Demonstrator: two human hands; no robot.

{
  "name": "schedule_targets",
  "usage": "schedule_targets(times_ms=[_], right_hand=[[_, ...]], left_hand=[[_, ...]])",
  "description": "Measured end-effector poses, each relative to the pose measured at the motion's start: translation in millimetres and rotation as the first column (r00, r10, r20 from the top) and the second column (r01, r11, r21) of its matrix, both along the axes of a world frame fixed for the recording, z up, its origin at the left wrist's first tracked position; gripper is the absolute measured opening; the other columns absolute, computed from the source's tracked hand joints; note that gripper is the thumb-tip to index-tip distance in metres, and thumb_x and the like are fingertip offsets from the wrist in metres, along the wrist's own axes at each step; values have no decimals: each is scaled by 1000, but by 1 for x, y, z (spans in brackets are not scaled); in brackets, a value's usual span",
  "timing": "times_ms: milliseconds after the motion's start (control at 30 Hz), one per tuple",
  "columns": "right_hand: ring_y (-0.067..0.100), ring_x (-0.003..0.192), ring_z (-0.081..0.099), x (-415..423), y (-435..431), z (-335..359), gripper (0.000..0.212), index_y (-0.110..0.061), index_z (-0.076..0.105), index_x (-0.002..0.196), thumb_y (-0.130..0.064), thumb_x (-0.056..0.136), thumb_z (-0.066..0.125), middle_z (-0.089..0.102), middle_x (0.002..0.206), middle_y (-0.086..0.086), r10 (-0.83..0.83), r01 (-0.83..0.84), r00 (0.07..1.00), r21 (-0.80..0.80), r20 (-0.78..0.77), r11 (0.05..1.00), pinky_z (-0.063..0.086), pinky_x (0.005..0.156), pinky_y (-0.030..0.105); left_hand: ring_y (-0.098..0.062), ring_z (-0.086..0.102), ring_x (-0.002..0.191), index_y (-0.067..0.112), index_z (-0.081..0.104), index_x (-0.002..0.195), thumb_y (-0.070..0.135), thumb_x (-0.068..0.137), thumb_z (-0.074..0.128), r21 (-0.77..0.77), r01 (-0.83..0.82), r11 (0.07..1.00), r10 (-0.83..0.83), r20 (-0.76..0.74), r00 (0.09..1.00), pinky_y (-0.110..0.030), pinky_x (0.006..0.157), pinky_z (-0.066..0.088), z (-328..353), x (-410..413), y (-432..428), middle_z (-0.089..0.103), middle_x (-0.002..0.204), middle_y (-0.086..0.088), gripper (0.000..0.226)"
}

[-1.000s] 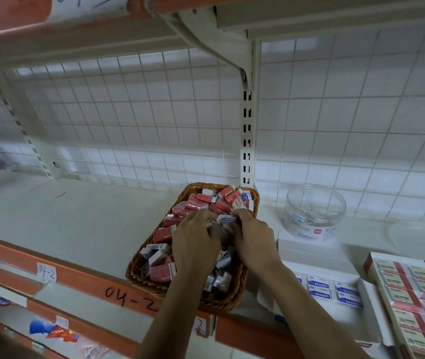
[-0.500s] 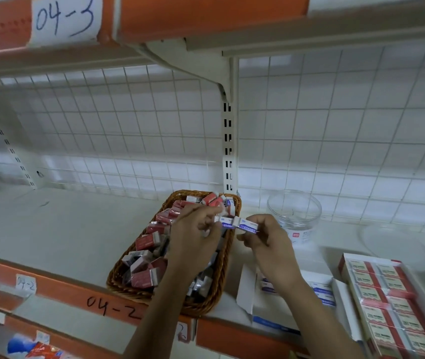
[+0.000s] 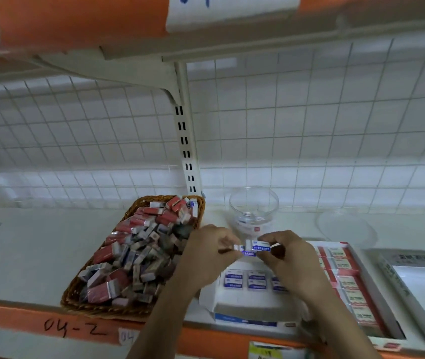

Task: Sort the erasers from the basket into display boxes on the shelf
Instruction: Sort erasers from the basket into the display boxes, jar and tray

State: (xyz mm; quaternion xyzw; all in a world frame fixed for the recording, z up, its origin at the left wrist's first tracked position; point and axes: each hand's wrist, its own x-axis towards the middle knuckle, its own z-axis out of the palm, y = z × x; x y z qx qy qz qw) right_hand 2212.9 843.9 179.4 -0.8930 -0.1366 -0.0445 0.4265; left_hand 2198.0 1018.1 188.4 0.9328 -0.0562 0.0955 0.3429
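Observation:
A wicker basket (image 3: 75, 294) on the shelf holds several red and blue-white erasers (image 3: 138, 252). My left hand (image 3: 207, 257) and my right hand (image 3: 287, 260) meet above the blue-and-white display box (image 3: 245, 316), to the right of the basket. Between their fingertips they pinch blue-and-white erasers (image 3: 256, 248); how many is blurred. That box holds a back row of blue-white erasers (image 3: 247, 279). To its right, a red display box (image 3: 348, 288) is filled with red-labelled erasers.
A clear plastic jar (image 3: 254, 211) stands behind my hands near the wire-grid back wall. A transparent lid (image 3: 346, 226) lies farther right. Another white box (image 3: 418, 283) sits at the far right. The orange shelf edge (image 3: 58, 325) carries the label 04-2.
Both hands lifted out of the basket with blue-white erasers and moved right, over the blue display box. The camera tilted upward and shifted right.

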Motion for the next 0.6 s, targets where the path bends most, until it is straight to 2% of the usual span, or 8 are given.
schedule_targets(times_ms=[33, 100, 133, 200, 300, 433, 533, 600], right_hand=[[0, 73, 55, -1, -5, -2, 16, -37, 61, 87, -21, 86, 65, 56, 90, -13, -16, 16, 1000, -36, -8, 999, 39, 58, 6], [4, 80, 54, -1, -15, -7, 21, -28, 66, 106, -20, 86, 64, 59, 103, -8, -52, 51, 999, -104, -5, 993, 39, 70, 8], [5, 83, 54, -1, -20, -8, 24, -26, 67, 108, -18, 86, 65, 60, 107, -7, -59, 58, 998, -134, 2, 989, 39, 74, 11], [5, 85, 53, -3, -27, -8, 23, -27, 67, 104, -16, 84, 66, 62, 108, -7, -56, 54, 998, -184, 0, 981, 37, 75, 11], [3, 85, 50, -6, -34, -11, 25, -29, 65, 104, -14, 84, 63, 62, 106, -10, -20, 19, 1000, -284, 0, 959, 33, 68, 3], [6, 94, 53, -12, -31, -12, 22, -26, 65, 107, -21, 85, 63, 59, 106, -8, 27, -23, 1000, -348, 7, 937, 33, 72, 7], [4, 89, 46, -18, -21, -12, 21, -26, 64, 107, -26, 87, 61, 52, 100, -10, 117, -102, 993, -418, 9, 903, 32, 68, 6], [6, 93, 48, -22, -13, -12, 21, -26, 62, 109, -26, 88, 60, 54, 106, -9, 140, -125, 990, -440, 2, 889, 36, 75, 8]], left_hand=[[1, 61, 87, 23, 72, 101, 25, 82, 73, 26, 22, 999, -21, -34, 999, -3, 73, 43, -2, -1, -3, 67, 99, 8, 20], [1, 62, 85, 23, 72, 101, 27, 82, 73, 59, 62, 996, -55, -100, 993, -5, 70, 44, -5, -2, -9, 69, 96, 8, 19], [1, 62, 83, 24, 72, 100, 28, 81, 73, 81, 76, 994, -66, -128, 990, -7, 69, 46, -7, -4, -11, 69, 95, 8, 19], [0, 63, 80, 23, 72, 98, 28, 81, 74, 126, 105, 986, -81, -180, 980, -11, 70, 50, -10, -6, -14, 71, 93, 7, 18], [-4, 65, 81, 20, 73, 94, 26, 80, 74, 225, 125, 966, -71, -232, 970, -20, 75, 54, -12, -8, -15, 73, 92, 4, 16], [-11, 67, 80, 17, 73, 89, 27, 83, 71, 428, 131, 894, -24, -245, 969, -28, 74, 56, -5, -14, -13, 73, 86, 3, 12], [-11, 66, 82, 18, 72, 94, 29, 86, 68, 542, 143, 828, -8, -243, 970, -26, 74, 55, 0, -16, -11, 72, 91, 3, 15], [-12, 66, 84, 17, 71, 97, 28, 87, 67, 558, 150, 816, -1, -258, 966, -26, 75, 54, 0, -15, -10, 71, 93, 2, 15]])
